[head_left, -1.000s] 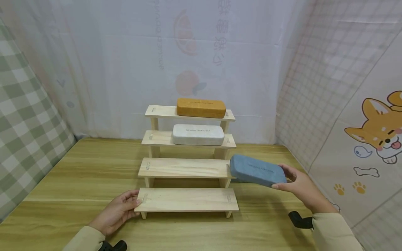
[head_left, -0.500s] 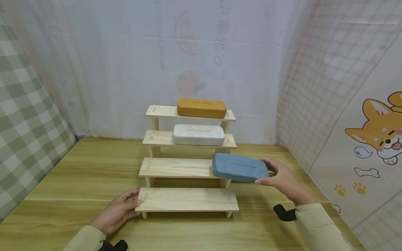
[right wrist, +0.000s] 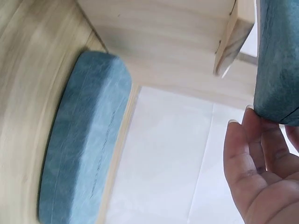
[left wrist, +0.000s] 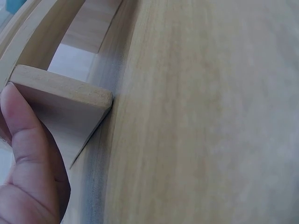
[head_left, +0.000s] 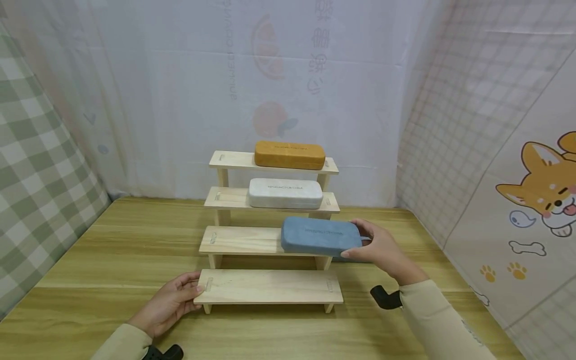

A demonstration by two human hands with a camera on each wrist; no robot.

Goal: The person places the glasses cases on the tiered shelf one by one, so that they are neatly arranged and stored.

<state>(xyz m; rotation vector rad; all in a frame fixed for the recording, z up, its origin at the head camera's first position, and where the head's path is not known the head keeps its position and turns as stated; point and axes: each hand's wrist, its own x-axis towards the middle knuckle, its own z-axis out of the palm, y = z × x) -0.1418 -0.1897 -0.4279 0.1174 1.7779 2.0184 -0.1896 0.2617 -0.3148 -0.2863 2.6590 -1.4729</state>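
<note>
My right hand [head_left: 382, 252] grips the right end of a blue glasses case [head_left: 320, 235], thumb in front and fingers behind. That case lies lengthwise over the right part of the second-lowest shelf of a four-step wooden stand [head_left: 267, 286]; whether it touches the shelf I cannot tell. With the thumb on top, my left hand [head_left: 168, 305] holds the left end of the lowest shelf, also seen beside the shelf's support [left wrist: 65, 88] in the left wrist view. A white glasses case [head_left: 285, 194] sits on the shelf above, and an orange glasses case [head_left: 289, 155] on the top one.
A second blue case [right wrist: 86, 135] lies on the wood-grain table [head_left: 135, 235], right of the stand and mostly hidden by my right hand in the head view. White cloth [head_left: 180, 100] hangs behind; a checked cloth [head_left: 36, 175] borders the left.
My right hand has carried the blue glasses case leftward, from beside the stand to over the second-lowest shelf, and levelled its tilt. The left hand has stayed on the lowest shelf.
</note>
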